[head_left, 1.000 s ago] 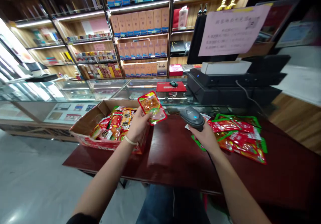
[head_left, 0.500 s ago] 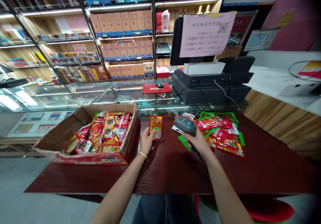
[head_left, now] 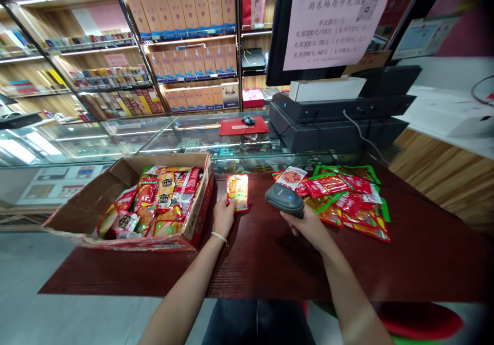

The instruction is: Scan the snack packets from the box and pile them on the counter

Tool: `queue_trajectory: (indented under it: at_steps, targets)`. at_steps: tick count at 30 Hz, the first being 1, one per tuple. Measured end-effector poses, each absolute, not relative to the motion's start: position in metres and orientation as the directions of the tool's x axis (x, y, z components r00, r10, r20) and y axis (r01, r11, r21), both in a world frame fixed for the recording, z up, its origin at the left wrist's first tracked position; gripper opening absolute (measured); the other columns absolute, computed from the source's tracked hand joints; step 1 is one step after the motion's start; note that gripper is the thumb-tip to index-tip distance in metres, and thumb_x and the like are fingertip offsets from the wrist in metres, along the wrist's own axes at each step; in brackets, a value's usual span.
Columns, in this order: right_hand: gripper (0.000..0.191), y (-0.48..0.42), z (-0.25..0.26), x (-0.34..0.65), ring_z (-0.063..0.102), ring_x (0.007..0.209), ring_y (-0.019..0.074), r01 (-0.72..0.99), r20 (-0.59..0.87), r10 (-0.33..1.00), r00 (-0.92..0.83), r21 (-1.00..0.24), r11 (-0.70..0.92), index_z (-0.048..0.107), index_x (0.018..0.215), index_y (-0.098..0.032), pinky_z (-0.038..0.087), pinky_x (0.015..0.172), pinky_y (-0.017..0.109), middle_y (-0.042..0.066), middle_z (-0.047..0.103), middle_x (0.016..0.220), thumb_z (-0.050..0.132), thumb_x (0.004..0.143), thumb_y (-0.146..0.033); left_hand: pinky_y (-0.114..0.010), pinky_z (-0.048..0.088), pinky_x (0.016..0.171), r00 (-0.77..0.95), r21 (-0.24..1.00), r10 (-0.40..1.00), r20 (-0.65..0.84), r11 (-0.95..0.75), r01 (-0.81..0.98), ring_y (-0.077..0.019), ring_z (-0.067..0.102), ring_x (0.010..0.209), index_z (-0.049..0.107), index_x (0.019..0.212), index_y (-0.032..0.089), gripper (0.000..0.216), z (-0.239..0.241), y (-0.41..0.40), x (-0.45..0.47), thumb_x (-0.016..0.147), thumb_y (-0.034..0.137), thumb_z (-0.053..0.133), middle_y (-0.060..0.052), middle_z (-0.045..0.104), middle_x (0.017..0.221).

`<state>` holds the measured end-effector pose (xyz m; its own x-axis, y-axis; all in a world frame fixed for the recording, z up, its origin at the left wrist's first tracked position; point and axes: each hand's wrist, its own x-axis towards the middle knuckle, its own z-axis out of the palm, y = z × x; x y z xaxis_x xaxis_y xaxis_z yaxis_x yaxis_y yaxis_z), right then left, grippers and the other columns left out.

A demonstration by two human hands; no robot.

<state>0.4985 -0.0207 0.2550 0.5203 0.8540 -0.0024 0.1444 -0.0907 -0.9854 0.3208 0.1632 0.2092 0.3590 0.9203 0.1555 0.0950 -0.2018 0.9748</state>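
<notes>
My left hand [head_left: 224, 216] is closed on the edge of a small red-and-yellow snack packet [head_left: 237, 193], held just above the dark red table. A bright glare lies over the packet's face. In my right hand [head_left: 306, 224] is a grey barcode scanner [head_left: 284, 201], its head pointing left toward that packet. On the left stands an open cardboard box [head_left: 200, 211] with many snack packets [head_left: 146, 198] inside. Behind and to the right of the scanner lies a loose pile of red and green snack packets [head_left: 347, 195].
A glass display counter [head_left: 154, 141] runs along the table's far side, with a mouse [head_left: 248, 120] on a red mat. At the right rear are a monitor with a paper sign [head_left: 332, 26] and a black cash drawer [head_left: 335, 134]. A red stool [head_left: 420, 319] stands below the front edge.
My view has tilted down slightly and come closer. The scanner head has turned further toward the packet in my left hand, and a bright glare now covers that packet.
</notes>
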Motion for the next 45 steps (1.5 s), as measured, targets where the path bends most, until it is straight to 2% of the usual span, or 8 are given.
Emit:
queue_trajectory:
  at_steps: [11, 17, 22, 27, 30, 34, 39, 45]
  targets:
    - [0.035, -0.024, 0.258, 0.503, 0.044, 0.037, 0.0096, 0.088, 0.004, 0.833, 0.553, -0.995, -0.053, 0.053, 0.091, -0.021, 0.033, 0.038, 0.023, -0.008, 0.051, 0.054, 0.073, 0.074, -0.044, -0.026, 0.048, 0.074, 0.375, 0.967, 0.912, 0.164, -0.224, 0.123, -0.0191, 0.065, 0.082, 0.068, 0.1, 0.013, 0.032, 0.215, 0.16, 0.319, 0.084, 0.04, 0.06, -0.006, 0.072, 0.09]
    - [0.035, -0.031, 0.269, 0.526, 0.044, 0.039, 0.0114, 0.075, 0.056, 0.724, 0.688, -0.997, 0.007, 0.055, 0.094, -0.022, 0.036, 0.039, 0.025, -0.008, 0.049, 0.051, 0.073, 0.074, -0.043, -0.03, 0.05, 0.083, 0.481, 0.97, 0.858, 0.18, -0.237, 0.061, -0.0212, 0.067, 0.089, 0.068, 0.108, 0.013, 0.035, 0.227, 0.148, 0.333, 0.086, 0.038, 0.057, -0.008, 0.074, 0.101]
    - [0.031, -0.043, 0.284, 0.562, 0.045, 0.035, 0.0134, 0.09, 0.097, 0.547, 0.832, -0.995, 0.039, 0.053, 0.089, -0.024, 0.036, 0.036, 0.027, -0.007, 0.048, 0.048, 0.071, 0.075, -0.045, -0.034, 0.047, 0.096, 0.614, 0.896, 0.738, 0.279, -0.43, 0.11, -0.0228, 0.065, 0.106, 0.067, 0.117, 0.017, 0.034, 0.236, 0.143, 0.378, 0.088, 0.029, 0.053, -0.007, 0.071, 0.116]
    - [0.027, -0.066, 0.305, 0.609, 0.048, 0.035, 0.0138, 0.23, 0.217, 0.375, 0.901, -0.973, 0.01, 0.054, 0.091, -0.025, 0.037, 0.035, 0.026, -0.006, 0.052, 0.051, 0.07, 0.076, -0.041, -0.034, 0.05, 0.092, 0.673, 0.829, 0.662, 0.33, -0.544, 0.128, -0.0223, 0.067, 0.102, 0.068, 0.116, 0.019, 0.032, 0.253, 0.129, 0.438, 0.088, 0.024, 0.053, -0.006, 0.072, 0.113]
    - [0.026, -0.082, 0.318, 0.641, 0.047, 0.036, 0.0122, 0.284, 0.281, 0.311, 0.908, -0.958, 0.036, 0.054, 0.088, -0.024, 0.037, 0.036, 0.025, -0.005, 0.054, 0.053, 0.071, 0.075, -0.04, -0.033, 0.051, 0.091, 0.68, 0.771, 0.602, 0.418, -0.631, 0.085, -0.0207, 0.067, 0.099, 0.069, 0.115, 0.019, 0.031, 0.267, 0.116, 0.476, 0.089, 0.02, 0.052, -0.007, 0.073, 0.111]
    - [0.028, -0.095, 0.327, 0.67, 0.045, 0.035, 0.0118, 0.275, 0.297, 0.229, 0.927, -0.953, 0.125, 0.051, 0.084, -0.025, 0.036, 0.035, 0.025, -0.007, 0.052, 0.052, 0.071, 0.074, -0.042, -0.034, 0.049, 0.097, 0.725, 0.626, 0.412, 0.552, -0.779, -0.034, -0.019, 0.064, 0.105, 0.068, 0.118, 0.02, 0.034, 0.278, 0.1, 0.532, 0.091, 0.014, 0.047, -0.008, 0.07, 0.114]
    - [0.031, -0.103, 0.325, 0.672, 0.044, 0.037, 0.0118, 0.219, 0.257, 0.221, 0.941, -0.959, 0.181, 0.048, 0.083, -0.025, 0.035, 0.036, 0.026, -0.006, 0.05, 0.053, 0.071, 0.073, -0.043, -0.039, 0.045, 0.105, 0.893, 0.608, 0.252, 0.374, -0.793, -0.031, -0.0234, 0.061, 0.115, 0.067, 0.121, 0.019, 0.042, 0.268, 0.086, 0.581, 0.085, 0.008, 0.048, -0.01, 0.066, 0.124]
    - [0.033, -0.105, 0.323, 0.664, 0.044, 0.039, 0.0111, 0.194, 0.227, 0.284, 0.932, -0.971, 0.141, 0.046, 0.083, -0.026, 0.037, 0.038, 0.026, -0.006, 0.05, 0.055, 0.069, 0.074, -0.048, -0.041, 0.038, 0.112, 0.882, 0.682, 0.306, 0.359, -0.731, -0.024, -0.0237, 0.055, 0.125, 0.066, 0.123, 0.02, 0.047, 0.27, 0.082, 0.569, 0.081, 0.007, 0.05, -0.007, 0.063, 0.131]
